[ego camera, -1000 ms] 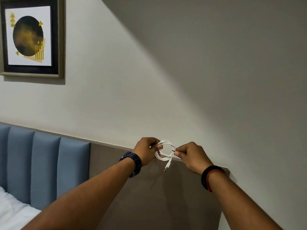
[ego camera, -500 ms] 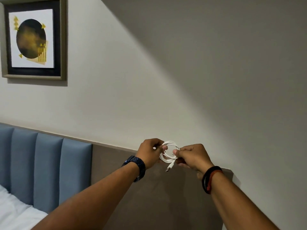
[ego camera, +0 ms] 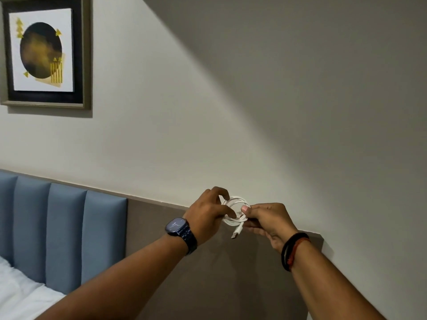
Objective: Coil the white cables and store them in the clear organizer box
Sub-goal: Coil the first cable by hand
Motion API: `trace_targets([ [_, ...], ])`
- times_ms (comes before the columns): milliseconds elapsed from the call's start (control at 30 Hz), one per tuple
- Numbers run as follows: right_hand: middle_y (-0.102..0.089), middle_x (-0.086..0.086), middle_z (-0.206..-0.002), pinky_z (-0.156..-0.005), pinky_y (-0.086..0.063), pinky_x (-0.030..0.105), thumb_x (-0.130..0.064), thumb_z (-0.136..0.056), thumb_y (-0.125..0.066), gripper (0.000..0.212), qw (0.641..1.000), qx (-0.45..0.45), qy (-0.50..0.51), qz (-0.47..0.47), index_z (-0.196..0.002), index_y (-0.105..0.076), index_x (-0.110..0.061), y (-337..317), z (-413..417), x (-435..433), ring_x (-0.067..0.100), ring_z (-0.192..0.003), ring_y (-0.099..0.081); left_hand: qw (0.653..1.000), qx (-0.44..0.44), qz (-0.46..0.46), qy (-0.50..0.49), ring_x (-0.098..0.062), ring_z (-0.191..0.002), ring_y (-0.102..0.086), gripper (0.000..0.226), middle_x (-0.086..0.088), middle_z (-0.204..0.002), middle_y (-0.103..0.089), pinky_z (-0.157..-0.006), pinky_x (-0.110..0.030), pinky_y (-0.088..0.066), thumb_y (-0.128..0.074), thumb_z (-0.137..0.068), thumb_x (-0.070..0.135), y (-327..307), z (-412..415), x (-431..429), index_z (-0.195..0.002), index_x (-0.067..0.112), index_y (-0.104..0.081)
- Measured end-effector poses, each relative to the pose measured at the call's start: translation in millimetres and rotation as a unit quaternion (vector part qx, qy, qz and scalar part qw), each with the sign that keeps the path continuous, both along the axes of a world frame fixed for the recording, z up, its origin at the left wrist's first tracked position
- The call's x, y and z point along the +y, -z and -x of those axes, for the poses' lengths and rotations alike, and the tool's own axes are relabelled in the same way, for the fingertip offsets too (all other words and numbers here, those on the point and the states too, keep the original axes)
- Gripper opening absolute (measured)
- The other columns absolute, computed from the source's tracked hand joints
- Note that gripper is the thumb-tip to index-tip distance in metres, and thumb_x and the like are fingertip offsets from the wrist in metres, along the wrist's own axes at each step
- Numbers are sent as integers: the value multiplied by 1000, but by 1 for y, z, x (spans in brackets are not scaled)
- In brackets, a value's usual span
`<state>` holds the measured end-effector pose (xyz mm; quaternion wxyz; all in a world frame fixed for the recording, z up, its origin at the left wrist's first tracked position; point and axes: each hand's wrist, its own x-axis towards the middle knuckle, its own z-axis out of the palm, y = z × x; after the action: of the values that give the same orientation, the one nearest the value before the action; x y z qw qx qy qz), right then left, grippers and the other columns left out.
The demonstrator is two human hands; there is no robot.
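A white cable (ego camera: pixel 235 200) is wound into a small round coil held up in front of the wall. One plug end hangs down below the coil. My left hand (ego camera: pixel 208 214), with a dark watch on the wrist, holds the coil's left side, its thumb and forefinger curled around the loops. My right hand (ego camera: pixel 268 219), with black and red bands at the wrist, pinches the coil's right side between thumb and fingers. The clear organizer box is out of view.
A pale wall fills most of the view, with a framed picture (ego camera: pixel 45 51) at the upper left. A blue padded headboard (ego camera: pixel 64 234) and a brown panel (ego camera: pixel 161 227) run below it. White bedding (ego camera: pixel 20 294) shows at the lower left.
My hands have drawn closer together on the coil. The left forefinger has lifted over the loops and the right thumb has pressed onto the coil's right side.
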<state>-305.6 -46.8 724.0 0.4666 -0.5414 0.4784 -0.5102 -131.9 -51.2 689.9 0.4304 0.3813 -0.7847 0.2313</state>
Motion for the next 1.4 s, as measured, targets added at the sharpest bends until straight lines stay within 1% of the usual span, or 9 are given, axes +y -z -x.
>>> trace_targets([
  [100,-74,17,-81,-73,-60,38,-7,-80,-72,10,1000,-6,8,-2,-83,-70,2,0,1,-1,27,-73,-72,999,-40,-26,11,-20,-93,-59,29,-6,-121,-57,-64,-36,-56,-51,-80,18,3,-8,8,-98,26,-71],
  [167,-74,17,-83,-71,-59,36,-7,-81,-71,9,1000,-8,7,-4,-83,-70,2,1,0,0,27,-75,-72,997,-68,-39,2,-17,-99,-56,33,-2,-124,-55,-67,-32,-56,-56,-75,34,4,-10,13,-104,28,-69],
  [333,-73,13,-78,-60,-57,28,-5,-82,-69,8,1000,-19,1,-7,-76,-69,0,-1,-4,3,22,-68,-70,995,-82,21,-49,-17,-90,-60,53,2,-109,-64,-67,-25,-50,-56,-70,72,6,-7,16,-98,31,-73],
  [500,-73,15,-82,-54,-56,23,-4,-81,-70,7,999,-38,12,-14,-75,-70,0,-1,-6,3,20,-68,-70,995,-47,75,-39,-18,-76,-57,29,2,-97,-67,-60,-32,-47,-52,-90,44,9,-6,11,-86,25,-73],
  [700,-72,16,-87,-64,-59,27,-2,-81,-70,9,999,-48,6,-1,-72,-70,1,-3,-13,6,24,-78,-71,990,105,69,-60,-23,-77,-56,33,0,-91,-65,-58,-37,-49,-52,-89,39,5,1,1,-71,18,-70],
  [833,-72,16,-86,-64,-60,27,0,-80,-70,12,998,-54,22,8,-69,-70,1,-3,-13,5,26,-80,-71,968,240,-51,-55,-17,-93,-52,27,5,-104,-56,-70,-29,-43,-66,-79,46,0,10,-1,-72,21,-76],
  [967,-72,17,-85,-68,-60,29,0,-80,-70,11,998,-56,29,12,-70,-70,2,-2,-13,4,26,-79,-72,913,365,-182,3,-8,-96,-56,18,11,-104,-54,-78,-25,-45,-76,-74,38,-10,17,6,-77,20,-77],
  [1200,-71,16,-78,-65,-60,28,1,-79,-70,15,997,-58,34,35,-64,-69,4,-6,-15,7,26,-71,-70,889,367,-267,55,-17,-108,-60,21,0,-125,-60,-95,-34,-47,-65,-86,30,-14,20,10,-100,17,-75],
  [1400,-70,17,-75,-68,-59,30,0,-78,-72,8,997,-35,47,57,-71,-71,4,-5,-15,6,24,-68,-69,878,345,-329,52,-23,-111,-58,29,-5,-119,-64,-90,-27,-43,-53,-94,28,-20,28,13,-110,10,-70],
])
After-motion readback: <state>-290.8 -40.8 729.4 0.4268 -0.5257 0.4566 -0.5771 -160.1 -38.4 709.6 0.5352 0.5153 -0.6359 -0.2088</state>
